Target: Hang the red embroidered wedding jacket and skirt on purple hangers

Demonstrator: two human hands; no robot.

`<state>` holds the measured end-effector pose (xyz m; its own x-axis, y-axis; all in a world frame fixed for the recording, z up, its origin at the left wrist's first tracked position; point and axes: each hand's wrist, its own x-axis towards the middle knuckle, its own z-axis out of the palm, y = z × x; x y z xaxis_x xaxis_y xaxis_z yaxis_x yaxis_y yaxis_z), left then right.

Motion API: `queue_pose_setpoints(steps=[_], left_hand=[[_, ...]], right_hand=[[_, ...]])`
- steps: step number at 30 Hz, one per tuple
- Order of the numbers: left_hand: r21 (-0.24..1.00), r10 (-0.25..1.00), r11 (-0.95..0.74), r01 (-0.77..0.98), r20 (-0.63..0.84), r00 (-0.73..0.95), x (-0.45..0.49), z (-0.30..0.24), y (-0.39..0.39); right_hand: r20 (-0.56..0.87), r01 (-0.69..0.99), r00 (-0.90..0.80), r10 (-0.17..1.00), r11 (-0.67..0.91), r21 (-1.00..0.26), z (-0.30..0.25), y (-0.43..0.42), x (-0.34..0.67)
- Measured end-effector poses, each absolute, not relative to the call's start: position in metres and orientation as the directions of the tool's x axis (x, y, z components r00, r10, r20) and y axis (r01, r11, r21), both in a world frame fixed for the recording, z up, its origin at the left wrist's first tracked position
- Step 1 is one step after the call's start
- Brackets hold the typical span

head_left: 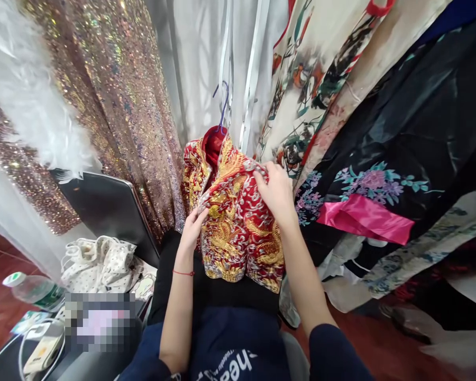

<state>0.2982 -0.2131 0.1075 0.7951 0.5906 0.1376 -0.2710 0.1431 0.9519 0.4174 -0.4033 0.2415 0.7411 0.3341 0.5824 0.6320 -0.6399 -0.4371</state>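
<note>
Nearest the camera, two bare forearms reach forward out of dark blue sleeves, the left wrist tied with a thin red string. Low on the left lie a plastic bottle and a white charger with its cable, and behind them a crumpled white dotted cloth.

The left hand has its fingers pinched together on the front edge of the embroidered jacket. The right hand is higher, closed over a fold of the same garment near its shoulder. The jacket is red with gold thread and hangs between the two hands, straight ahead of the person, on a purple hanger. What the hook hangs from cannot be made out.

Behind it on the left are a sequinned gown and a white feather trim. Pale ribbons hang in the middle. To the right hang a printed cream robe and a black floral robe with a pink sash.
</note>
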Motion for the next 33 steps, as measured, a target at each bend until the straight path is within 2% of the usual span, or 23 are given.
queue_pose_setpoints(steps=[3, 6, 9, 15, 19, 21, 29, 33], left_hand=[[0.986, 0.513, 0.017, -0.167, 0.134, 0.848, 0.299, 0.097, -0.213], [0.993, 0.438, -0.046, -0.109, 0.118, 0.891, 0.307, 0.086, -0.223], [0.993, 0.412, -0.053, -0.107, 0.119, 0.904, 0.322, 0.072, -0.237], [0.991, 0.458, -0.043, -0.126, 0.132, 0.879, 0.340, 0.046, -0.252], [0.989, 0.468, -0.082, -0.127, 0.150, 0.871, 0.338, 0.041, -0.250], [0.987, 0.469, -0.105, -0.125, 0.159, 0.869, 0.336, 0.042, -0.246], [0.970, 0.441, -0.169, -0.177, 0.235, 0.866, 0.323, 0.057, -0.231], [0.950, 0.509, -0.222, -0.219, 0.304, 0.805, 0.320, 0.069, -0.226]], right_hand=[[0.621, 0.559, 0.755, 0.211, -0.702, -0.441, 0.236, -0.404, 0.449], [0.649, 0.563, 0.735, 0.197, -0.710, -0.423, 0.229, -0.402, 0.477], [0.678, 0.620, 0.686, 0.263, -0.698, -0.357, 0.224, -0.401, 0.491], [0.733, 0.793, 0.513, 0.446, -0.573, -0.206, 0.240, -0.389, 0.475], [0.677, 0.888, 0.352, 0.646, -0.459, -0.025, 0.262, -0.366, 0.459], [0.650, 0.898, 0.330, 0.685, -0.439, 0.007, 0.271, -0.353, 0.454], [0.639, 0.909, 0.320, 0.700, -0.417, 0.001, 0.282, -0.350, 0.465], [0.750, 0.886, 0.361, 0.555, -0.454, -0.090, 0.288, -0.354, 0.473]])
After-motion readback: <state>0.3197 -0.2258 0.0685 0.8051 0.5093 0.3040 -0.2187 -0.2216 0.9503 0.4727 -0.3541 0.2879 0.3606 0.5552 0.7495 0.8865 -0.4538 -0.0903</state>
